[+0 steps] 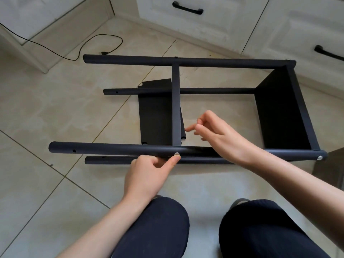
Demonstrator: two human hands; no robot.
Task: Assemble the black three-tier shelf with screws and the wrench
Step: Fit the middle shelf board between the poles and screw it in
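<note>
The black shelf frame lies on its side on the tiled floor. Its end panel (283, 112) stands at the right and a middle tier (176, 108) crosses between the far pole (130, 59) and the near pole (111, 148). A silver screw (177, 154) sits in the near pole at the middle tier. My left hand (149, 170) is just below it, fingers curled, thumb tip at the screw. My right hand (214, 133) reaches over the near pole, fingers loosely curled, holding nothing, beside the middle tier. No wrench is in view.
A loose black panel (156, 118) lies flat on the floor inside the frame. Another screw (319, 157) sits at the near pole's right end. A black cable (104, 43) loops on the floor behind. White cabinets with black handles (188, 8) line the back. My knees fill the bottom.
</note>
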